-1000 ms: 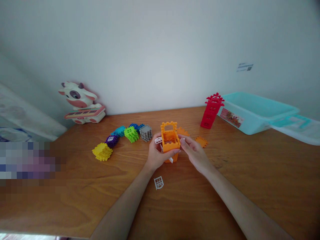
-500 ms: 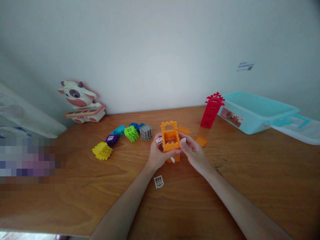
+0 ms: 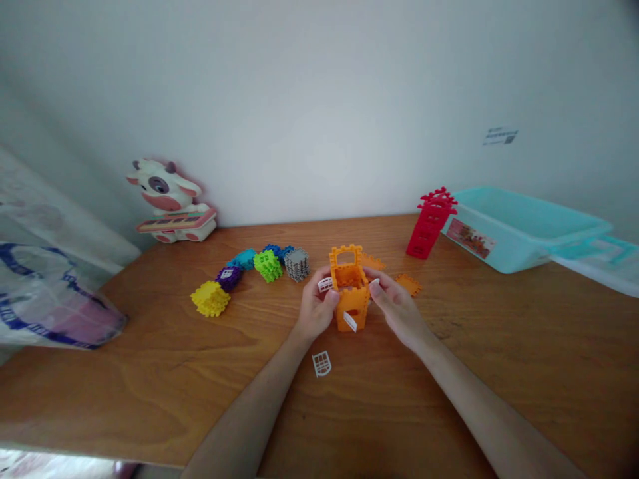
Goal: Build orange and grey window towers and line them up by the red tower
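An orange toy tower (image 3: 353, 303) of interlocking panels stands upright on the table between my hands, its top uncovered and one arched panel rising at the back. My left hand (image 3: 317, 309) grips its left side, thumb at the front edge, beside a white window piece (image 3: 325, 285) that juts out. On the other side, my right hand (image 3: 399, 311) is closed on the tower, fingers partly hidden behind it and thumb against another small white piece (image 3: 374, 284). From the front panel a white window flap (image 3: 350, 322) swings outward. A loose white window (image 3: 322, 363) lies nearer to me.
Stacks of yellow (image 3: 210, 299), purple, blue, green (image 3: 268, 266) and grey panels (image 3: 297, 265) stand at left. Orange panels (image 3: 408, 285) lie behind my right hand. A red tower (image 3: 430, 223) leans near a turquoise bin (image 3: 524, 229). A cow keyboard toy (image 3: 174, 203) and plastic bag (image 3: 54, 299) are leftward.
My left thumb has shifted from across the tower's front to its left edge, so the front panel and its white flap show more. The whole view has shifted slightly.
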The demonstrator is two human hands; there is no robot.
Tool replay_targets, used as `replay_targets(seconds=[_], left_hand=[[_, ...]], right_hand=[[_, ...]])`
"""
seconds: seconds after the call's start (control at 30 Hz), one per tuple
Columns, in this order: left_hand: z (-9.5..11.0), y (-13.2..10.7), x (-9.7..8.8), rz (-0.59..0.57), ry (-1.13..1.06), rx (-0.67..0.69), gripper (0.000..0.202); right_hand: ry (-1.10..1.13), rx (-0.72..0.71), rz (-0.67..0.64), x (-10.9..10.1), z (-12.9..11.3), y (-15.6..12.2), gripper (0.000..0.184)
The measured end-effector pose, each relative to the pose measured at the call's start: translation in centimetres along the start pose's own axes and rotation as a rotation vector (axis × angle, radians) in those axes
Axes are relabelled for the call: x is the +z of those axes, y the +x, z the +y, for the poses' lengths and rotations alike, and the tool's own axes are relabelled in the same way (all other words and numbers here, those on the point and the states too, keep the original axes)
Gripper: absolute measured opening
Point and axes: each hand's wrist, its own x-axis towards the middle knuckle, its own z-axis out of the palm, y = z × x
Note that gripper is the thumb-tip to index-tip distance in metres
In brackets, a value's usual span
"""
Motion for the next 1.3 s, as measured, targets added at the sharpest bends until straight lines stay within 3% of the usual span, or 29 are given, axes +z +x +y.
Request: replay_targets(seconds=[0.27, 0.43, 0.53, 0.67, 0.77, 0.93, 1.07, 1.17, 1.3], left_hand=[[0.8, 0.0, 0.4, -0.024, 0.007, -0.019, 0.057], [0.9, 0.0, 0.5, 0.004, -0.004, 0.008, 0.053], [1.3, 0.1, 0.5, -0.002, -0.005, -0.046, 0.047], [1.7, 0.1, 0.4, -0.014, -0.021, -0.141, 0.047], [1.7, 0.1, 0.2, -0.045, -0.099, -0.133, 0.055], [1.9, -0.2, -0.1, -0.179, -0.219, -0.183, 0.065], [2.2, -0.3, -0.4, -0.276, -0.195, -0.243, 0.069], [1.9, -0.3, -0.3, -0.217, -0.117, -0.254, 0.067], [1.3, -0.3, 0.2, -0.089, -0.070, -0.232, 0.077]], right_hand=[[0.104, 0.002, -0.051, 0.1, 0.5, 0.0, 0.050], [0.083, -0.008, -0.006, -0.1, 0.5, 0.1, 0.048], [0.046, -0.005, 0.027, -0.4, 0.5, 0.2, 0.050], [0.007, -0.038, 0.247, -0.8, 0.3, 0.5, 0.051], [-0.021, -0.041, 0.421, -1.1, 0.3, 0.8, 0.041], [-0.079, -0.053, 0.462, -1.3, 0.5, 0.9, 0.033], [-0.021, -0.111, 0.493, -1.1, 0.5, 0.9, 0.056], [0.004, -0.117, 0.514, -1.3, 0.3, 1.1, 0.072], [-0.020, -0.069, 0.531, -1.6, 0.2, 1.2, 0.044]])
